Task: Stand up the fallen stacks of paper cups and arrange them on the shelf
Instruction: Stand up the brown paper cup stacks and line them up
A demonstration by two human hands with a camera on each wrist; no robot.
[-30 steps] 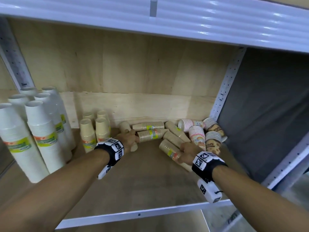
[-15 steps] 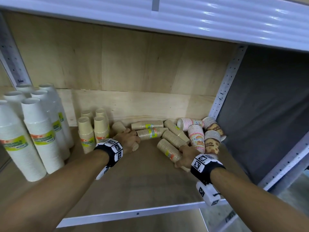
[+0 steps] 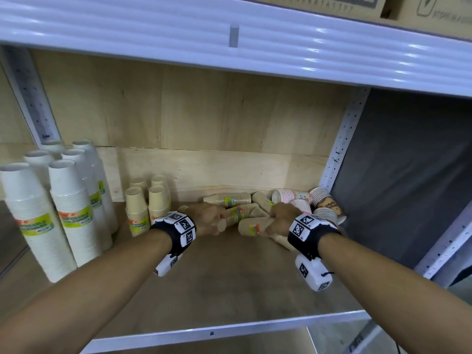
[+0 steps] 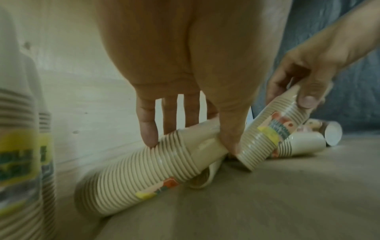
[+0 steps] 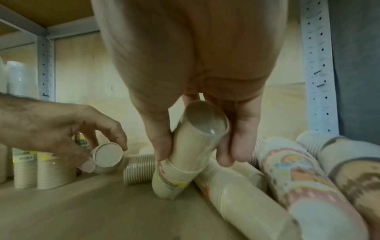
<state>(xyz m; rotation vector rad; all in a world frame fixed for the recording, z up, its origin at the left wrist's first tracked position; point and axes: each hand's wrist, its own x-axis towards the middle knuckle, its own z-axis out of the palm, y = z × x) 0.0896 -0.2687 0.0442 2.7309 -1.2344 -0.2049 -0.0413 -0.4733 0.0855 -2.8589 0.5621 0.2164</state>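
My left hand (image 3: 212, 221) grips the closed end of a fallen beige cup stack (image 4: 144, 170), thumb on one side and fingers on the other; its wide end rests on the wooden shelf (image 3: 229, 282). My right hand (image 5: 195, 155) grips a second beige cup stack (image 5: 185, 162), tilted steeply with its closed end up and its rim on the shelf. Behind both hands lie more fallen stacks: beige ones (image 3: 229, 199), pastel patterned ones (image 3: 293, 195) and a brown printed one (image 3: 327, 203). Several short beige stacks (image 3: 143, 208) stand upright left of my left hand.
Tall white cup stacks (image 3: 51, 200) stand upright at the far left. The plywood back wall (image 3: 204, 169) is right behind the pile, and a perforated metal upright (image 3: 342, 141) bounds it on the right. Bare shelf board runs to the white front rail (image 3: 229, 328).
My right hand has tipped its stack from lying to steeply tilted, closed end up. My left hand keeps its hold on the other stack's end, shifted slightly right.
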